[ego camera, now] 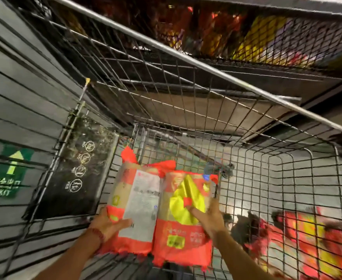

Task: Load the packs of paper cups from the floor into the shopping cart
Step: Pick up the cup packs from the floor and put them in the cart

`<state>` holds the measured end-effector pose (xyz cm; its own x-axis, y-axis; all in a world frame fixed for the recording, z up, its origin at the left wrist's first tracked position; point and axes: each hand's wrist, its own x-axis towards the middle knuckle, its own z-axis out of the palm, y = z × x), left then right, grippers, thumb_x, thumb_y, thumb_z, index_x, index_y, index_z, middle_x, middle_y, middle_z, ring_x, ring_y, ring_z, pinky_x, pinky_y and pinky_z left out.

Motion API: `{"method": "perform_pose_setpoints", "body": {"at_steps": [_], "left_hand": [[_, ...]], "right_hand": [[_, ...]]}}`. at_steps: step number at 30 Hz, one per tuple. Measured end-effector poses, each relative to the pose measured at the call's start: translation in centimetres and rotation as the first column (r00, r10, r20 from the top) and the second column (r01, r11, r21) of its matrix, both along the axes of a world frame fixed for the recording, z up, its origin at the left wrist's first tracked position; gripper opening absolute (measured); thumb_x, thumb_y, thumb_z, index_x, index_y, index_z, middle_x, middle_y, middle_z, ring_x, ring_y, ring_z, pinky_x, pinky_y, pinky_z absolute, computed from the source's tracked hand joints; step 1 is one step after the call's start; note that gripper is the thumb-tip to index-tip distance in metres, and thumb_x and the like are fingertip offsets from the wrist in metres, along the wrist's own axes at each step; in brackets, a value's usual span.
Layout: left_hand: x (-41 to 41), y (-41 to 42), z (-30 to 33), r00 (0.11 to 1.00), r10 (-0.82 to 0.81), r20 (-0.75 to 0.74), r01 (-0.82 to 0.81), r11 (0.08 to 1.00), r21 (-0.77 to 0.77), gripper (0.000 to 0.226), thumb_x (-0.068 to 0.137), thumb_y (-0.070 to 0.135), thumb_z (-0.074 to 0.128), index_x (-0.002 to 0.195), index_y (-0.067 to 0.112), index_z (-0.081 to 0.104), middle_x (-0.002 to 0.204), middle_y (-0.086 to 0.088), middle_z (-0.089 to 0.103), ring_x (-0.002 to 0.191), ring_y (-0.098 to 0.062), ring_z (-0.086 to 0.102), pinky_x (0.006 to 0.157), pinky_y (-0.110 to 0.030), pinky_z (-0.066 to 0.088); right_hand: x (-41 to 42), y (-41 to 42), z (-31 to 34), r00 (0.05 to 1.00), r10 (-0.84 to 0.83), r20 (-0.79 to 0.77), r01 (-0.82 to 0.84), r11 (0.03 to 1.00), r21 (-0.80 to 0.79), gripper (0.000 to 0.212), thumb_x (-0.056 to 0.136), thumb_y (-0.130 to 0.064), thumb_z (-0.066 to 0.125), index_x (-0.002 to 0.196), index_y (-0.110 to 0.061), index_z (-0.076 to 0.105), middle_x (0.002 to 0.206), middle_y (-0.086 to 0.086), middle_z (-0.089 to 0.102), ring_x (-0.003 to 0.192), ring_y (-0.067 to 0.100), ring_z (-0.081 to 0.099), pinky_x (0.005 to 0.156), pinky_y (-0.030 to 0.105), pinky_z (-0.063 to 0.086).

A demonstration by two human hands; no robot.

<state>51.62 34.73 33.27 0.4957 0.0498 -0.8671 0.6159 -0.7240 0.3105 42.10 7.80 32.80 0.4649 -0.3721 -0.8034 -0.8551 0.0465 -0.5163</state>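
Observation:
Two orange packs of paper cups lie side by side inside the wire shopping cart [287, 178]. The left pack [137, 201] shows a white label panel; the right pack [184, 215] has a yellow patch. My left hand [109, 225] grips the lower left edge of the left pack. My right hand [208, 215] lies flat on the right pack, fingers spread over the yellow part. More orange and yellow packs [307, 239] lie on the floor outside the cart, seen blurred through its right wall.
A black child-seat flap [75, 174] with white round symbols hangs on the cart's left side. A green exit arrow sign [10, 170] is on the grey floor at left. Dark shelving with goods [246, 33] rises beyond the cart.

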Motion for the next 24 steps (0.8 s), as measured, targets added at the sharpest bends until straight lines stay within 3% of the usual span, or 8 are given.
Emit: {"method": "perform_pose_setpoints", "body": {"at_steps": [4, 7, 10, 13, 15, 17, 20, 24], "left_hand": [[-0.2, -0.7, 0.4, 0.975, -0.222, 0.005, 0.221, 0.970, 0.097, 0.072, 0.058, 0.038, 0.083, 0.118, 0.007, 0.059, 0.119, -0.013, 0.065, 0.105, -0.022, 0.062, 0.091, -0.027, 0.047], [-0.1, -0.9, 1.4, 0.886, -0.461, -0.053, 0.451, 0.828, 0.333, 0.076, 0.075, 0.055, 0.068, 0.128, 0.006, 0.045, 0.129, -0.013, 0.051, 0.118, -0.026, 0.054, 0.095, -0.030, 0.046], [0.9, -1.9, 3.1, 0.763, -0.638, -0.103, 0.618, 0.675, 0.404, 0.083, 0.074, 0.066, 0.060, 0.132, 0.010, 0.042, 0.130, -0.009, 0.052, 0.116, -0.024, 0.057, 0.093, -0.033, 0.048], [3.1, -4.6, 7.2, 0.538, -0.831, 0.139, 0.688, 0.528, 0.498, 0.066, 0.088, 0.055, 0.048, 0.135, 0.010, 0.040, 0.133, -0.010, 0.051, 0.112, -0.027, 0.059, 0.089, -0.035, 0.048], [4.1, -7.7, 11.4, 0.369, -0.835, 0.407, 0.652, 0.545, 0.527, 0.070, 0.086, 0.056, 0.041, 0.138, 0.009, 0.040, 0.138, -0.013, 0.049, 0.118, -0.032, 0.055, 0.097, -0.040, 0.046], [4.5, -11.4, 16.0, 0.163, -0.798, 0.580, 0.649, 0.530, 0.546, 0.080, 0.082, 0.060, 0.039, 0.142, 0.008, 0.039, 0.146, -0.013, 0.044, 0.133, -0.031, 0.044, 0.109, -0.045, 0.035], [3.7, -18.1, 23.3, -0.180, -0.725, 0.665, 0.622, 0.440, 0.648, 0.082, 0.079, 0.063, 0.036, 0.138, 0.006, 0.045, 0.144, -0.013, 0.048, 0.134, -0.031, 0.044, 0.106, -0.055, 0.034], [-0.9, -26.8, 31.9, -0.391, -0.626, 0.675, 0.637, 0.344, 0.689, 0.088, 0.079, 0.067, 0.029, 0.145, 0.009, 0.034, 0.151, -0.011, 0.037, 0.140, -0.029, 0.035, 0.110, -0.056, 0.026]], "right_hand": [[0.3, 1.0, 0.4, 0.982, 0.140, -0.127, -0.152, 0.985, -0.087, 0.082, 0.067, -0.056, 0.086, 0.117, -0.010, 0.041, 0.124, 0.016, 0.057, 0.119, 0.036, 0.057, 0.101, 0.049, 0.051], [0.8, 1.6, 1.2, 0.910, 0.315, -0.270, -0.372, 0.908, -0.192, 0.092, 0.084, -0.061, 0.069, 0.144, -0.002, 0.034, 0.148, 0.020, 0.038, 0.140, 0.034, 0.040, 0.112, 0.044, 0.042], [1.2, 1.5, 2.6, 0.842, 0.427, -0.330, -0.515, 0.819, -0.255, 0.092, 0.090, -0.066, 0.055, 0.155, -0.007, 0.026, 0.157, 0.019, 0.029, 0.147, 0.034, 0.029, 0.113, 0.046, 0.038], [1.7, 0.2, 5.8, 0.823, 0.509, -0.252, -0.566, 0.696, -0.442, 0.073, 0.095, -0.063, 0.039, 0.150, -0.015, 0.037, 0.151, 0.011, 0.040, 0.139, 0.031, 0.038, 0.109, 0.043, 0.041], [1.4, -1.4, 9.8, 0.821, 0.543, -0.179, -0.519, 0.577, -0.631, 0.069, 0.096, -0.062, 0.032, 0.145, -0.016, 0.043, 0.144, 0.006, 0.048, 0.133, 0.027, 0.045, 0.104, 0.042, 0.046], [0.3, -3.5, 14.6, 0.831, 0.535, -0.155, -0.434, 0.447, -0.782, 0.071, 0.093, -0.059, 0.050, 0.145, -0.011, 0.048, 0.146, 0.008, 0.052, 0.134, 0.029, 0.050, 0.105, 0.046, 0.048], [-2.8, -7.4, 20.6, 0.878, 0.451, -0.158, -0.297, 0.254, -0.921, 0.078, 0.072, -0.045, 0.085, 0.134, -0.004, 0.062, 0.141, 0.016, 0.062, 0.128, 0.035, 0.061, 0.096, 0.054, 0.056], [-9.1, -11.9, 28.4, 0.946, 0.298, -0.127, -0.182, 0.166, -0.969, 0.076, 0.069, -0.040, 0.086, 0.132, -0.003, 0.064, 0.142, 0.018, 0.061, 0.131, 0.039, 0.058, 0.095, 0.061, 0.052]]}}
